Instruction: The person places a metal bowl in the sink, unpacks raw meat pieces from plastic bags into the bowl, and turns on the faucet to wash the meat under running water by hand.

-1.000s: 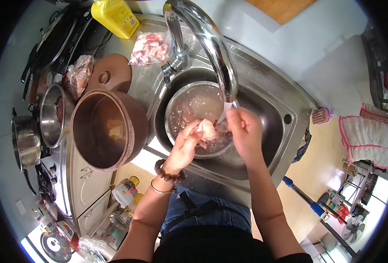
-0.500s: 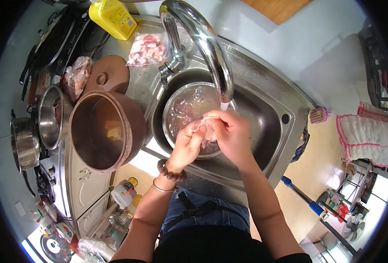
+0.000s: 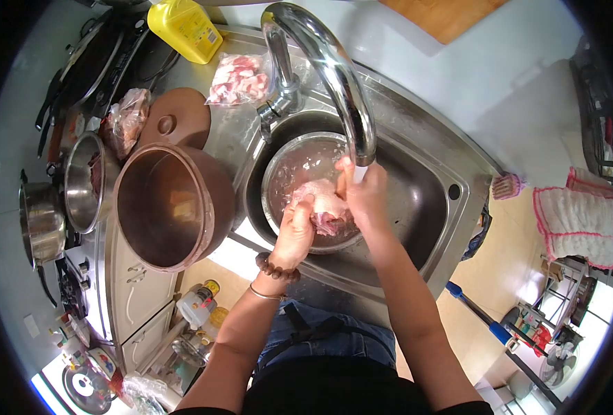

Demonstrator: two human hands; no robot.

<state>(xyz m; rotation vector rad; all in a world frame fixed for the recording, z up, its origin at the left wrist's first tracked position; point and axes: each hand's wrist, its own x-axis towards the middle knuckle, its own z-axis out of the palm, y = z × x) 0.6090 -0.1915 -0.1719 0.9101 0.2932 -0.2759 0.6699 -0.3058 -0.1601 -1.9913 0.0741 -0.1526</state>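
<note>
My left hand [image 3: 294, 234] is closed on a piece of raw meat [image 3: 322, 199] with pale skin and a dark red cut side. The meat is above a round metal basin [image 3: 270, 220] of cloudy, bubbly water in the sink [image 3: 417, 207]. Beside the meat, my right hand [image 3: 367, 200] is under the spout of the chrome faucet [image 3: 363, 117], where water runs onto it. Motion smears its fingers, so their grip is unclear. A beaded bracelet and a thin bangle circle my left wrist.
Left of the sink stands a brown clay pot [image 3: 213, 207] with its lid [image 3: 185, 117] behind it. Bagged meat pieces [image 3: 239, 79], a yellow jug [image 3: 185, 31], another meat bag [image 3: 128, 117] and a steel bowl [image 3: 77, 187] are nearby. A blue-and-black pole [image 3: 476, 312] slants at right.
My hands have moved apart. The right has risen toward the spout, while the left keeps the meat over the basin, now showing more of it. The view has shifted slightly.
</note>
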